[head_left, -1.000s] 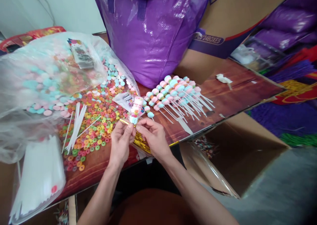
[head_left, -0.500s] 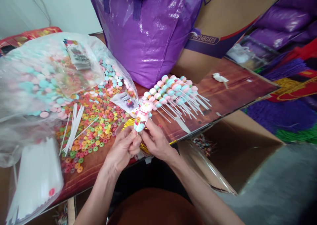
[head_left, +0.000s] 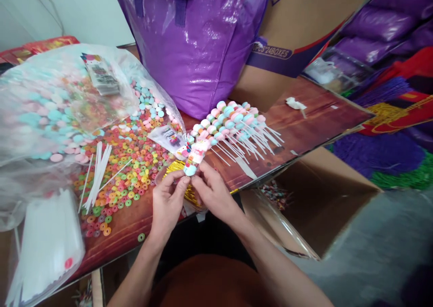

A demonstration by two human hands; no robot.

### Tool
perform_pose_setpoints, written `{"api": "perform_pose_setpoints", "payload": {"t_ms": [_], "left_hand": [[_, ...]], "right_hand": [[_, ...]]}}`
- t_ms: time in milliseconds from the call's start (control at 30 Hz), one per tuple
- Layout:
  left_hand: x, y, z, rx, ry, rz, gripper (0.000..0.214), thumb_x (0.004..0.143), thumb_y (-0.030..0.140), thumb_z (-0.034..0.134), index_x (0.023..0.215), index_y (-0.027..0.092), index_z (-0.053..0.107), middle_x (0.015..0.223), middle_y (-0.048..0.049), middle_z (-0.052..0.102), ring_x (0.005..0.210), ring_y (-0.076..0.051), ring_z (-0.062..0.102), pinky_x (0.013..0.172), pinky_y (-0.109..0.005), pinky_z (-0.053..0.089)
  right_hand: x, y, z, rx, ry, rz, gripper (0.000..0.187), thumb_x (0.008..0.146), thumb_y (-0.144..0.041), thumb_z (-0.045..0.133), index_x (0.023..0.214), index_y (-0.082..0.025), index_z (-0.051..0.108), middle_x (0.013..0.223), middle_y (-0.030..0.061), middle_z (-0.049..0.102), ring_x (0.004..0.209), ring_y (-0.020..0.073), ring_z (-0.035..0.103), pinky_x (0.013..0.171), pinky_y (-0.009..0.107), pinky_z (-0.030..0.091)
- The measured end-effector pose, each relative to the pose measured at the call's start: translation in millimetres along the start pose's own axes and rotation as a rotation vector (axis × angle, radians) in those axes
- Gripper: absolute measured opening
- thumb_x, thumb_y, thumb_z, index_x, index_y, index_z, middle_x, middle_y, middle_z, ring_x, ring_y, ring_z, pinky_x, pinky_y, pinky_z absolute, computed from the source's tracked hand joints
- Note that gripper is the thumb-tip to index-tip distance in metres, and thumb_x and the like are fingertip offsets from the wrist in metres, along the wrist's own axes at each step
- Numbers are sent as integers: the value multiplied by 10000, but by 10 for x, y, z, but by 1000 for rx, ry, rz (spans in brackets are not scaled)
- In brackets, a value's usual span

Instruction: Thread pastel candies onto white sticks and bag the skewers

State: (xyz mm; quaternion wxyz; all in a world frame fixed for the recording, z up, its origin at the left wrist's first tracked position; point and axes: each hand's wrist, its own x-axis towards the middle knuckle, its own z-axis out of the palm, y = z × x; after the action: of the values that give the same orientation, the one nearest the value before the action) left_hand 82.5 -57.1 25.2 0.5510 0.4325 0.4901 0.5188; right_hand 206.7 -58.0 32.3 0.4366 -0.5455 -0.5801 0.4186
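My left hand (head_left: 168,199) and my right hand (head_left: 213,190) meet at the table's near edge, both pinching the bottom of a wrapped candy skewer (head_left: 193,155) with pink, white and blue pieces in a clear sleeve. Gold twist ties (head_left: 176,166) lie just under the hands. A pile of finished pastel candy skewers (head_left: 233,122) with white sticks lies to the right of the hands. Colourful ring candies (head_left: 135,162) are spread on the wooden table (head_left: 311,126) to the left, with loose white sticks (head_left: 98,171) on them.
A big clear bag of pastel disc candies (head_left: 50,113) fills the left. A packet of clear sleeves (head_left: 47,239) lies at the near left. A purple bag (head_left: 203,41) and a cardboard box (head_left: 304,23) stand behind. An open carton (head_left: 324,208) sits below the table's right edge.
The wrapped skewer has tilted from upright to leaning right, and both hands have shifted slightly while working at its lower end. A green ring now lies near the table edge.
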Motion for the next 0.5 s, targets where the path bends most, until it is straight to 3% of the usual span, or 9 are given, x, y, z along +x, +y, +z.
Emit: {"api": "perform_pose_setpoints", "payload": {"t_ms": [100,200,300,500], "left_hand": [[49,41,11,-209,-11,-174,315,714,409,825,764,138,673,637,26,565,507,-39,423,465,-152,343],[113,93,36,-411,-39,-365,371,644,357,880,696,125,596,570,73,457,436,7,270,399,-122,231],[138,130,63,-504,-52,-484,398,574,300,918,725,124,594,595,73,474,452,6,337,404,-106,276],[57,149,150,-587,-39,-573,369,588,247,910,801,161,621,681,59,561,538,-37,493,416,-127,351]], "right_hand": [[-28,34,13,149,1,44,180,958,-311,442,798,-233,472,606,-66,517,445,99,466,460,226,400],[-55,83,13,-82,189,-248,193,977,-248,443,884,-213,608,809,30,663,754,158,644,706,284,522],[-52,143,-28,-336,258,-511,253,969,-182,458,1019,-214,703,1027,105,706,964,211,660,841,350,525],[-13,170,-61,-478,321,-688,226,961,-177,454,986,-203,677,934,110,699,858,219,633,751,369,506]]}}
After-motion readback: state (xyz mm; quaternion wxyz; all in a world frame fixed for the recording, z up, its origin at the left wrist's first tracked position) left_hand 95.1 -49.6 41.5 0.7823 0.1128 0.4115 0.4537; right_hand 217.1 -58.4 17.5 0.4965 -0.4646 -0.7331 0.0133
